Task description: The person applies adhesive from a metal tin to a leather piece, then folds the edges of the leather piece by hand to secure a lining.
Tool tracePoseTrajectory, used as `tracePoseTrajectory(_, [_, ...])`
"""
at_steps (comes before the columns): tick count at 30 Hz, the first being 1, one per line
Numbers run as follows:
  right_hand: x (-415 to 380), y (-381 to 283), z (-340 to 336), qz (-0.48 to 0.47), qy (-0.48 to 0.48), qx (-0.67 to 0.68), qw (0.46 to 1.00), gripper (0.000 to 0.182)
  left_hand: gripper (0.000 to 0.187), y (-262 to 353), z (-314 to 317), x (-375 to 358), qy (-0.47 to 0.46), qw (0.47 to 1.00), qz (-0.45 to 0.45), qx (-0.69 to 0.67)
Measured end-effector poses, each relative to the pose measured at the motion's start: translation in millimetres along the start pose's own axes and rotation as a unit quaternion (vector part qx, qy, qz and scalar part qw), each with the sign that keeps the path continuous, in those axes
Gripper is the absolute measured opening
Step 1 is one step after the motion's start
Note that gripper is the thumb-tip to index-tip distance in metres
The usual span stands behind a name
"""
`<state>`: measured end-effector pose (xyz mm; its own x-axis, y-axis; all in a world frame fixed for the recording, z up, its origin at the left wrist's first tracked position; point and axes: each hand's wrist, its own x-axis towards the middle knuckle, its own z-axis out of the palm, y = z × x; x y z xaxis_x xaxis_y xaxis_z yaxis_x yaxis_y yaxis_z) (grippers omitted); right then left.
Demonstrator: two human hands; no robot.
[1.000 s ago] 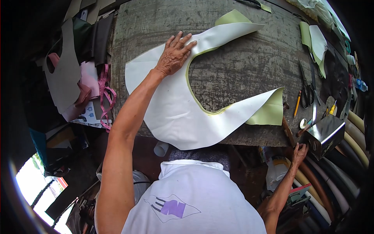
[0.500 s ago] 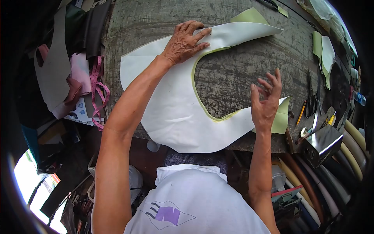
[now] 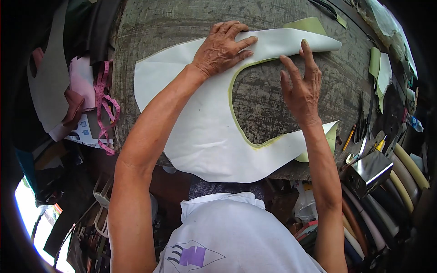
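Note:
Spread over the worn wooden table is a large white sheet of leather-like material with a deep curved cut-out on its right. A yellow-green edge lines the curve, and a green flap shows behind the upper arm of the sheet. My left hand rests flat on the white surface above the curve, fingers spread. Over the cut-out hovers my right hand, its fingers apart and their tips close to the lower edge of the upper arm. Nothing shows in its grasp.
A pink measuring tape hangs at the table's left edge beside scraps of material. Along the right lie scissors, a pencil and a shiny metal box. Several rolls of material stand below the box.
My right hand has moved up from the lower arm of the sheet to the upper arm. My left hand stays on the sheet. The view has shifted slightly.

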<state>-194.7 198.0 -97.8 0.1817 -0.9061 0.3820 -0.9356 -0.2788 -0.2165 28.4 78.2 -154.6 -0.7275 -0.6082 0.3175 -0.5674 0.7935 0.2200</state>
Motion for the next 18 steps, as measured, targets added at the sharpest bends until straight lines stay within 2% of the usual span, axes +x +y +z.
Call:
tracePoseTrajectory(1, [-14, -22, -4, 0.069, -0.017, 0.144, 0.987, 0.039, 0.038, 1, 0, 0, 0.002, 1.0, 0.001, -0.002])
tracePoseTrajectory(2, [-25, -40, -2, 0.137, -0.032, 0.284, 0.948, 0.034, 0.038, 1, 1, 0, 0.004, 1.0, 0.002, -0.002])
tracePoseTrajectory(5, [-41, -61, 14, 0.258, -0.06, 0.475, 0.839, 0.026, 0.037, -1, 1, -1, 0.008, 1.0, 0.003, 0.006])
tracePoseTrajectory(9, [-34, -71, 34, 0.28, -0.029, 0.519, 0.807, 0.024, 0.037, 0, 1, -1, 0.01, 1.0, -0.001, 0.008])
tracePoseTrajectory(12, [-31, -71, 42, 0.254, -0.041, 0.44, 0.861, 0.027, 0.034, -1, 2, 0, 0.017, 1.0, 0.001, -0.006])
tracePoseTrajectory(18, [-29, -81, 46, 0.185, -0.072, 0.259, 0.945, 0.057, 0.034, -1, 5, -2, 0.032, 0.999, -0.002, 0.009])
